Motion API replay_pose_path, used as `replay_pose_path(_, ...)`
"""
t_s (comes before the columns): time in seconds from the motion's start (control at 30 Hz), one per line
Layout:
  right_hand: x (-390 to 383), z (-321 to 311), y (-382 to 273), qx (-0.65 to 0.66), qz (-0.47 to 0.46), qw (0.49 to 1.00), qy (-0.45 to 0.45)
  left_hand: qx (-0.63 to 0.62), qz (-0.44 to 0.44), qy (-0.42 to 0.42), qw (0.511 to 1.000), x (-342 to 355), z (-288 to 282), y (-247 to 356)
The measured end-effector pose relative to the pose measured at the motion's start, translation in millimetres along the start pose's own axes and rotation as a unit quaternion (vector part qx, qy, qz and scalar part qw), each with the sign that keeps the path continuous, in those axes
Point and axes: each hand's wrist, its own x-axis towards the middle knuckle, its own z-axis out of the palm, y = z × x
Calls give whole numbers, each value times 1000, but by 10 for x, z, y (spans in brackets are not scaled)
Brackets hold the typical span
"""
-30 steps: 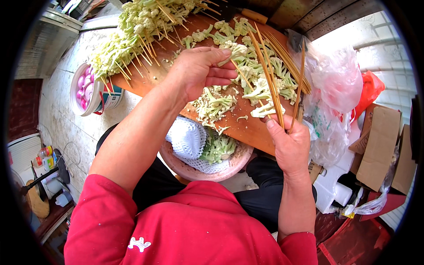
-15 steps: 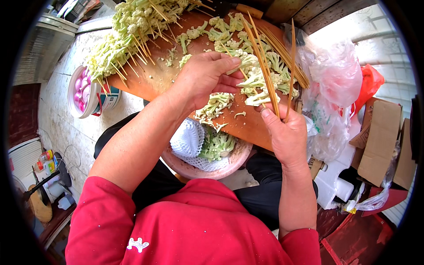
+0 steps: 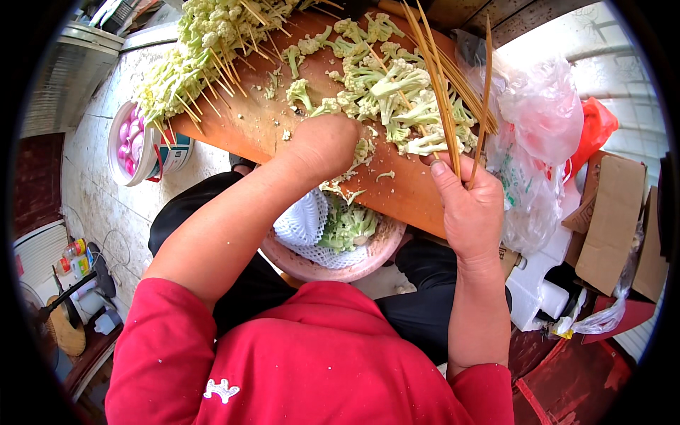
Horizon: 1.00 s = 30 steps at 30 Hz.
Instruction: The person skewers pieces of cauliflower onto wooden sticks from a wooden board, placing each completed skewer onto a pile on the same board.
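My right hand (image 3: pixel 471 195) is closed around several wooden skewers (image 3: pixel 440 99) that point away from me. One thinner skewer (image 3: pixel 382 62) slants off to the left of the bunch, with pale cauliflower pieces (image 3: pixel 427 144) at its lower part, close to my thumb. My left hand (image 3: pixel 322 145) is curled low over the near edge of the orange-brown board (image 3: pixel 255 134), back upward. Its fingertips, and whatever they hold, are hidden. Loose cauliflower florets (image 3: pixel 397 85) lie spread on the board just beyond both hands.
Skewered cauliflower (image 3: pixel 205 53) is heaped at the board's far left. A pink basin (image 3: pixel 322 269) holding cauliflower (image 3: pixel 350 228) and white foam netting (image 3: pixel 301 221) sits below. Left stands a bucket (image 3: pixel 152 159) of purple-pink onions; right are plastic bags (image 3: pixel 542 120) and cardboard (image 3: pixel 616 223).
My left hand has moved away from the thin skewer, down and left to the board, its fingers curling under. My right hand and its skewers have shifted slightly right.
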Motion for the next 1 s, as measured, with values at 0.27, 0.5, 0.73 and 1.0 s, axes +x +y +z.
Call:
replay_pose_path(0.27,-37,2,-32,-10,-32,999,-5,-296,-52,13,954,74,-291,-77)
replay_pose_path(0.5,-79,8,-42,-22,-23,998,-51,-819,-87,44,565,38,-591,-250)
replay_pose_path(0.73,-67,47,-23,-21,-58,997,-47,-892,10,-27,450,17,-635,-339)
replay_pose_path(1.0,-73,52,2,3,-47,998,-32,-888,-9,63,456,53,-623,-304)
